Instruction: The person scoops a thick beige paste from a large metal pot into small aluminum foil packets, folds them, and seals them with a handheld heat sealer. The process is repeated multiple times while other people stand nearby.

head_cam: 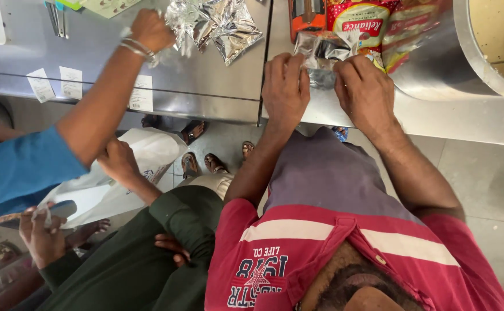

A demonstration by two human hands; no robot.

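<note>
Foil packet (320, 60) is pinched by your left hand (285, 89) and right hand (365, 92); press each fold flat on the steel counter (436, 112), evenly.

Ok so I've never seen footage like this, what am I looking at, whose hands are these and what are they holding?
There is no machine here. One camera sits on a person's head and looks down past their red shirt at their two bare hands. The left hand and right hand both grip a silver foil packet on a steel counter. Nearby lie red and yellow packets and crumpled foil pouches, with another person's hand beside them.
</note>
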